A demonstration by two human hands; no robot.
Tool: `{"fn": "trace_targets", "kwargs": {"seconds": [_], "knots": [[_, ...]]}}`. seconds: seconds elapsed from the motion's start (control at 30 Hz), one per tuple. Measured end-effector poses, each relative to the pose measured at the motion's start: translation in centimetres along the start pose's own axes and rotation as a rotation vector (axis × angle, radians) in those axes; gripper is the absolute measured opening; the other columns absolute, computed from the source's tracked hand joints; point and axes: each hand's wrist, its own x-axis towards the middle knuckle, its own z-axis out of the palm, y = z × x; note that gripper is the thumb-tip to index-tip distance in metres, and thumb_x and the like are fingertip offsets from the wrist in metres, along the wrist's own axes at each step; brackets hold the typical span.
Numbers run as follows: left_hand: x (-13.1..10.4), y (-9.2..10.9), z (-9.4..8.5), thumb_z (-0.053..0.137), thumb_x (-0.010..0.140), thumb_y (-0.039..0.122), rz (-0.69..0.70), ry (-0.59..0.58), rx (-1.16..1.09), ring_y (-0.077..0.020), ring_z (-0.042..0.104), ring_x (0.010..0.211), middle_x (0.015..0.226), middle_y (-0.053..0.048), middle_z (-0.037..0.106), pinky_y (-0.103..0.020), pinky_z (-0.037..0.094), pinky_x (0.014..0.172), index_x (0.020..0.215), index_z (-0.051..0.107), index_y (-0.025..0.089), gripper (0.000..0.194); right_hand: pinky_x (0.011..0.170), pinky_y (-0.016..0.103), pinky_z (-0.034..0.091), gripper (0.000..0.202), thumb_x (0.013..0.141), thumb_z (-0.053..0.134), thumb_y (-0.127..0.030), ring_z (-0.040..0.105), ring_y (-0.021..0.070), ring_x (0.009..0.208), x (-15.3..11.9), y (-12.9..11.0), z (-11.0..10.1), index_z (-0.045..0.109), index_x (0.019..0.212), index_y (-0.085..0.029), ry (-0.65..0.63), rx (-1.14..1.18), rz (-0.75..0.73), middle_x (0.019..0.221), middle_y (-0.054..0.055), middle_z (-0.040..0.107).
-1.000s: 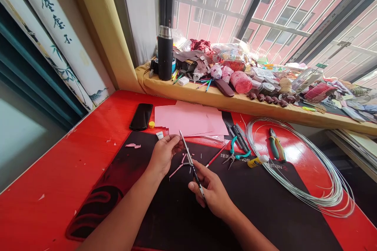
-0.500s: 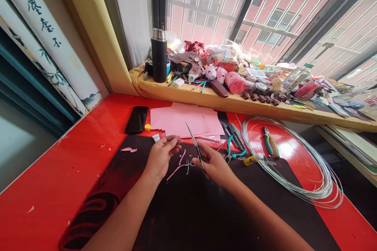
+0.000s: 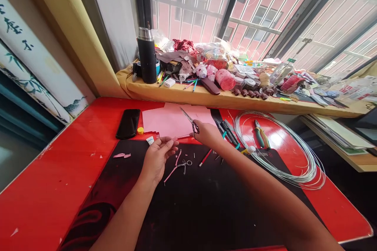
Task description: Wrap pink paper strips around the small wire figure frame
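Note:
My right hand (image 3: 207, 135) is closed around the handles of a pair of scissors (image 3: 186, 115). Their blades point up and left over the pink paper sheets (image 3: 165, 119). My left hand (image 3: 158, 157) is pinched, thumb against forefinger; whatever lies between the fingertips is too small to make out. Just right of it, on the black mat (image 3: 206, 204), lies a wire piece (image 3: 184, 163) with a loop, joined to a forked pink-wrapped stem (image 3: 172, 173). A white-labelled tube (image 3: 150, 140) shows behind my left hand.
A phone (image 3: 128, 124) and yellow cap (image 3: 140, 130) sit at the left. To the right are a red pencil (image 3: 205, 157), box cutters (image 3: 229, 132), a wire coil (image 3: 309, 164) and pliers (image 3: 261, 135). The sill holds a black thermos (image 3: 146, 59) and crowded craft materials.
My right hand has moved away from me with the scissors, from above the mat to over the pink paper. The red pencil now shows more fully. The whole view has shifted slightly.

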Motion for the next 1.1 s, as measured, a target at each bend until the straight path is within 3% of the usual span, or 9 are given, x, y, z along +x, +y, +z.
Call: {"fn": "trace_targets", "kwargs": {"seconds": [0.2,0.4,0.53,0.77,0.87,0.97,1.1], "knots": [[0.1,-0.3,-0.1,0.100,0.054,0.042,0.039,-0.004,0.054,-0.0136,0.067,0.071,0.086,-0.004,0.075,-0.025,0.052,0.066,0.088,0.072,0.016,0.051,0.084,0.036,0.049,0.042,0.097,0.063,-0.032,0.073,0.0322,0.107,0.8,-0.8,0.5,0.062,0.137,-0.019,-0.054,-0.083,-0.059,0.118,0.016,0.078],[0.1,-0.4,0.1,0.100,0.051,0.042,0.034,0.003,0.095,-0.0133,0.064,0.069,0.080,-0.003,0.072,-0.025,0.049,0.064,0.088,0.073,0.015,0.052,0.089,0.036,0.049,0.042,0.096,0.066,-0.033,0.071,0.0334,0.114,0.6,-1.2,0.5,0.063,0.135,-0.017,-0.091,-0.106,-0.123,0.124,0.019,0.075],[0.1,-0.5,0.1,0.099,0.052,0.042,0.027,-0.008,0.120,-0.0134,0.064,0.070,0.083,-0.004,0.074,-0.025,0.049,0.064,0.090,0.074,0.015,0.053,0.085,0.035,0.050,0.043,0.094,0.069,-0.033,0.072,0.0324,0.108,0.6,-0.9,0.5,0.065,0.133,-0.016,-0.096,-0.077,-0.147,0.123,0.018,0.074],[0.1,-0.8,-0.2,0.096,0.057,0.042,0.055,-0.032,0.195,-0.0147,0.065,0.069,0.084,-0.005,0.076,-0.026,0.049,0.065,0.092,0.076,0.016,0.048,0.084,0.031,0.047,0.036,0.106,0.056,-0.034,0.070,0.0251,0.104,-2.4,0.0,1.4,0.066,0.137,-0.018,0.013,0.059,-0.115,0.121,0.013,0.074],[0.0,-1.1,0.0,0.094,0.062,0.045,0.067,-0.091,0.270,-0.0162,0.066,0.071,0.086,-0.008,0.078,-0.027,0.050,0.067,0.092,0.078,0.016,0.045,0.083,0.029,0.047,0.032,0.106,0.059,-0.035,0.069,0.0204,0.095,-5.0,0.4,2.2,0.072,0.130,-0.018,0.136,0.390,-0.086,0.115,0.009,0.076],[-0.5,-1.7,0.4,0.091,0.067,0.047,0.086,-0.158,0.381,-0.0203,0.070,0.077,0.087,-0.009,0.079,-0.030,0.054,0.071,0.092,0.079,0.017,0.041,0.069,0.028,0.045,0.029,0.103,0.062,-0.038,0.064,0.0180,0.076,-7.6,0.7,3.4,0.078,0.114,-0.017,0.115,0.752,-0.058,0.091,0.005,0.077],[-1.6,-2.5,1.1,0.087,0.073,0.042,0.137,-0.256,0.551,-0.0250,0.074,0.085,0.092,-0.008,0.080,-0.034,0.056,0.078,0.092,0.080,0.021,0.028,0.070,0.028,0.048,0.032,0.101,0.063,-0.043,0.064,0.0173,0.076,-10.4,0.5,4.9,0.078,0.104,-0.016,0.093,1.020,-0.071,0.089,0.005,0.077]]}}
